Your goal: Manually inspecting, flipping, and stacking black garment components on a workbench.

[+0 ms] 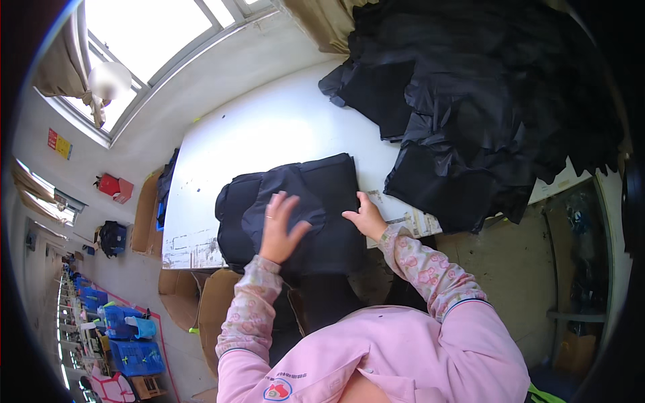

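Note:
A black garment (336, 195), laid flat in a neat, roughly square shape, rests at the table's near edge, its lower part reaching that edge. A smoother, slightly shinier black panel (292, 181) shows at its middle. Over that panel is my left hand (279, 230), fingers spread and nothing in them; whether it touches the cloth I cannot tell. My right hand (367, 216) is at the garment's right edge, thumb and forefinger apart, the thumb by the cloth. Its other fingers are partly hidden.
The white table (269, 134) has a worn front edge. A large heap of black garments (484, 101) covers its right side and hangs over the edge. Cardboard boxes (178, 295) stand at the left below the table. Blue crates (138, 356) line the floor farther left.

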`<state>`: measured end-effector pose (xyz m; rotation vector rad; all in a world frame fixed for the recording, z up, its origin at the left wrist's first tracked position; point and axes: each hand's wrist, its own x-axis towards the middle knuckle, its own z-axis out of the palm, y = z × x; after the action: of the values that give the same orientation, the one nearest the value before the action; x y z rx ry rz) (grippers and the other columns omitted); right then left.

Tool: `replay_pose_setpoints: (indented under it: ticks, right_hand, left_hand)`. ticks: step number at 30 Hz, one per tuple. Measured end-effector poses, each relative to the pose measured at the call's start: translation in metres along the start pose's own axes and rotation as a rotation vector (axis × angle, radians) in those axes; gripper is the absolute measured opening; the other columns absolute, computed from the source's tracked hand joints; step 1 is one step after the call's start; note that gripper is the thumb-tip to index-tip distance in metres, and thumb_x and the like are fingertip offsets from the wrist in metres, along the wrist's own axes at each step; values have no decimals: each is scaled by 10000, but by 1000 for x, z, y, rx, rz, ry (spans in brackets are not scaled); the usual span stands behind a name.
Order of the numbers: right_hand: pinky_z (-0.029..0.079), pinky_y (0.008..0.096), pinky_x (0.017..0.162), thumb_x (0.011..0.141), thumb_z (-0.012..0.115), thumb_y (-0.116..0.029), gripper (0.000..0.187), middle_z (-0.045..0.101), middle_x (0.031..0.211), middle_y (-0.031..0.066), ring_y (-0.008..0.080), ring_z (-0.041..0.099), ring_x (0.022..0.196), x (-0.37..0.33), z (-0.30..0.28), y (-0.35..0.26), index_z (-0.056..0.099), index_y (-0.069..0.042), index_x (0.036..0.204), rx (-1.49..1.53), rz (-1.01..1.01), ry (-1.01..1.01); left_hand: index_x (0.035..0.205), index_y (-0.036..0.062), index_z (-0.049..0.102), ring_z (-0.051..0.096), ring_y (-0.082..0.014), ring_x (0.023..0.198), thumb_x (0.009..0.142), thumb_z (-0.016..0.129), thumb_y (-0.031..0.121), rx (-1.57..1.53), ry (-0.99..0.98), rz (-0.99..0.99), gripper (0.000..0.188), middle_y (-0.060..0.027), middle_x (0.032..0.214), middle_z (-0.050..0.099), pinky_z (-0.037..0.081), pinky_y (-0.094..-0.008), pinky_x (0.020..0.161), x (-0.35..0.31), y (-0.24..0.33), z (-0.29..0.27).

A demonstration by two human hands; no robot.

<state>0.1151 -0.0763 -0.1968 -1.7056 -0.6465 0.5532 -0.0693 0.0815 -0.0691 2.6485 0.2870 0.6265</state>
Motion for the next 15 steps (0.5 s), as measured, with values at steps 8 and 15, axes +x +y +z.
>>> replay_pose_setpoints:
  ticks: [8, 15]
  right_hand:
    - [485, 437, 743, 707, 800, -253, 599, 612, 958, 111, 293, 620, 905, -22, -115, -80, 533, -93, 1219, -848, -367, -55]
    - [405, 457, 886, 762, 721, -216, 374, 607, 936, 66, 252, 578, 990, -48, -193, -30, 605, -107, 1101, -1326, -451, 10]
  left_hand:
    - [1495, 243, 308, 136, -364, 1461, 822, 648, 565, 57, -395, -162, 819, -153, 1581, 170, 90, -608, 1135, -35, -3, 64]
    - [1488, 218, 316, 142, -369, 1459, 825, 655, 551, 32, -414, -160, 816, -171, 1572, 185, 102, -607, 1133, -33, -3, 63]
